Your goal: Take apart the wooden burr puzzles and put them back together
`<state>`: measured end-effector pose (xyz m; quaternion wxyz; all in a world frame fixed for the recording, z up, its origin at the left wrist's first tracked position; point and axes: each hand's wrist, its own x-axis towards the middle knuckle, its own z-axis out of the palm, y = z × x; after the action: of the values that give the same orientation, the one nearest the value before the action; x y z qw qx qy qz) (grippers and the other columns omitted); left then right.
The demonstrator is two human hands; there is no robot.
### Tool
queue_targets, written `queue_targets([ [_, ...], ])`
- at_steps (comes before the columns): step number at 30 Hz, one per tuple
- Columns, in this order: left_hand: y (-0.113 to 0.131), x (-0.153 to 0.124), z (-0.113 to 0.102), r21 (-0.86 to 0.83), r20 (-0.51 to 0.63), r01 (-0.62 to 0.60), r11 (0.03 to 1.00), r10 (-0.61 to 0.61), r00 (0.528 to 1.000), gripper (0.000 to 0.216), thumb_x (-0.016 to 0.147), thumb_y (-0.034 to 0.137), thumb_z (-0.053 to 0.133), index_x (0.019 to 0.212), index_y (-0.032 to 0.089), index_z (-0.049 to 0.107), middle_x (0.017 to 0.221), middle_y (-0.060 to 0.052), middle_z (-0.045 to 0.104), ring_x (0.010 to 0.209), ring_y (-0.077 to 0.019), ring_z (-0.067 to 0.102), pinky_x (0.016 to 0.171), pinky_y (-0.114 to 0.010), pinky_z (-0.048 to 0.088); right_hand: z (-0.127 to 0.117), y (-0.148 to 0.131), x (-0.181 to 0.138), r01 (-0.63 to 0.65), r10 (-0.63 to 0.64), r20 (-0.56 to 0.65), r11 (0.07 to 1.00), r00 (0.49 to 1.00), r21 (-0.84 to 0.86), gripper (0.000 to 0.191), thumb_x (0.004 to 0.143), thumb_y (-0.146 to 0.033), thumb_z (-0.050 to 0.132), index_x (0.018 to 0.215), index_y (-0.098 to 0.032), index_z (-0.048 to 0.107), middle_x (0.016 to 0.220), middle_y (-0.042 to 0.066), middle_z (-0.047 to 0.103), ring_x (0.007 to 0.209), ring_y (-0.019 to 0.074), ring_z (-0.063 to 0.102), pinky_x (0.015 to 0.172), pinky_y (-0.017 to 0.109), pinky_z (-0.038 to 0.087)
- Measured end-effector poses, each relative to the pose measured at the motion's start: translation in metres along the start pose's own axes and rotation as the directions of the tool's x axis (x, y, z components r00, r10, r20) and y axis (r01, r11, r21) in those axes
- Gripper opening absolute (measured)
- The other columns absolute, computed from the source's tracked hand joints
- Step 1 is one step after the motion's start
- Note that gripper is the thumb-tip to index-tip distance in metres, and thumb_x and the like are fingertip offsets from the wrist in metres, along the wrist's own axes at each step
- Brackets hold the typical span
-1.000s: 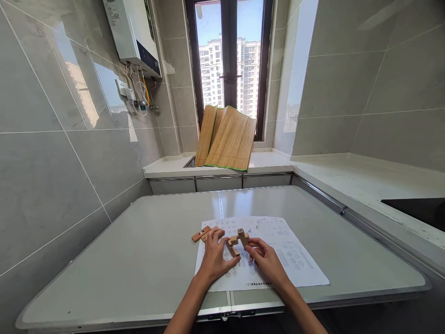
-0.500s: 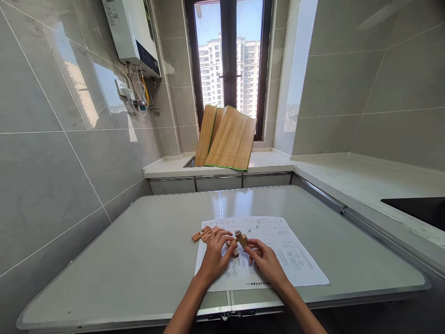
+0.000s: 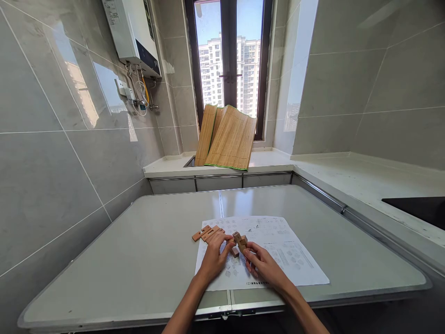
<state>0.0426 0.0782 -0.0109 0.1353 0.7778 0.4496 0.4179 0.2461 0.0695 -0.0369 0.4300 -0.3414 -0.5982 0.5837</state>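
Note:
Both of my hands meet over a printed paper sheet (image 3: 292,260) on the grey table (image 3: 139,260). My right hand (image 3: 263,265) pinches a small notched wooden block (image 3: 239,240) and holds it upright. My left hand (image 3: 214,257) has its fingers curled onto a second wooden piece (image 3: 235,252) lying on the paper just under that block. Two flat wooden bars (image 3: 207,232) lie side by side at the paper's far left corner, right beyond my left fingertips.
A folded bamboo mat (image 3: 225,138) leans against the window on the white counter (image 3: 365,178) behind the table. A black cooktop (image 3: 417,207) is set into the counter at right. A water heater (image 3: 134,35) hangs on the left wall.
My hands have closed in on each other. The upright block has tilted and dropped lower over the paper, and my left fingers have slid right onto the piece beneath it.

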Motion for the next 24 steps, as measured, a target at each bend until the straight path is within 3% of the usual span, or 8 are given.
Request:
queue_targets([
  [5,0.004,0.001,-0.002,0.010,0.008,-0.004,1.000,0.004,1.000,0.021,0.100,0.038,0.052,0.104,0.025,0.067,0.101,-0.006,0.072,0.100,-0.0258,0.066,0.091,-0.041,0.051,0.002,-0.009,-0.006,-0.028,0.027,0.075,1.000,0.997,0.012,0.052,0.087,-0.068,0.059,0.108,-0.021,0.062,0.059,-0.008,0.049,0.046,0.0104,0.042,0.047,0.023,0.034],
  [9,0.003,0.001,-0.002,0.057,-0.024,-0.013,0.998,0.014,1.000,0.018,0.100,0.036,0.053,0.101,0.025,0.067,0.101,-0.005,0.073,0.100,-0.0245,0.066,0.090,-0.040,0.052,0.012,-0.012,-0.012,0.074,-0.060,0.154,0.993,0.986,-0.087,0.038,0.093,-0.057,0.059,0.108,-0.022,0.063,0.062,-0.007,0.051,0.052,0.0121,0.047,0.054,0.024,0.039],
  [12,-0.001,0.000,-0.001,0.126,-0.096,0.010,0.992,0.002,0.995,0.015,0.098,0.035,0.054,0.099,0.025,0.066,0.102,-0.004,0.074,0.105,-0.0258,0.066,0.096,-0.043,0.049,0.017,-0.009,-0.012,0.160,-0.162,0.018,0.950,0.987,-0.268,0.035,0.095,-0.052,0.056,0.110,-0.022,0.066,0.073,-0.001,0.062,0.064,0.0164,0.056,0.063,0.028,0.043],
  [15,-0.007,-0.002,-0.001,0.209,-0.190,0.065,0.976,-0.025,0.982,0.014,0.096,0.036,0.058,0.090,0.024,0.064,0.095,-0.005,0.073,0.099,-0.0271,0.067,0.097,-0.047,0.048,0.014,-0.001,-0.007,0.130,-0.224,-0.178,0.895,0.958,-0.426,0.035,0.093,-0.052,0.057,0.104,-0.021,0.067,0.083,0.004,0.068,0.072,0.0205,0.059,0.064,0.029,0.044],
  [17,-0.009,-0.003,-0.001,0.258,-0.235,0.100,0.961,-0.038,0.971,0.017,0.093,0.037,0.060,0.083,0.024,0.061,0.087,-0.005,0.071,0.089,-0.0266,0.067,0.092,-0.047,0.049,0.011,0.006,-0.004,0.087,-0.243,-0.263,0.866,0.934,-0.492,0.033,0.092,-0.051,0.057,0.099,-0.021,0.067,0.079,0.004,0.068,0.071,0.0217,0.060,0.064,0.031,0.045],
  [24,-0.011,-0.008,-0.004,0.395,-0.279,0.180,0.901,-0.069,0.958,0.020,0.081,0.031,0.067,0.066,0.025,0.054,0.071,-0.002,0.068,0.072,-0.0256,0.066,0.075,-0.042,0.051,0.008,0.016,-0.001,-0.025,-0.260,-0.388,0.803,0.884,-0.596,0.019,0.088,-0.044,0.059,0.087,-0.025,0.062,0.067,0.000,0.067,0.062,0.0220,0.063,0.059,0.030,0.041],
])
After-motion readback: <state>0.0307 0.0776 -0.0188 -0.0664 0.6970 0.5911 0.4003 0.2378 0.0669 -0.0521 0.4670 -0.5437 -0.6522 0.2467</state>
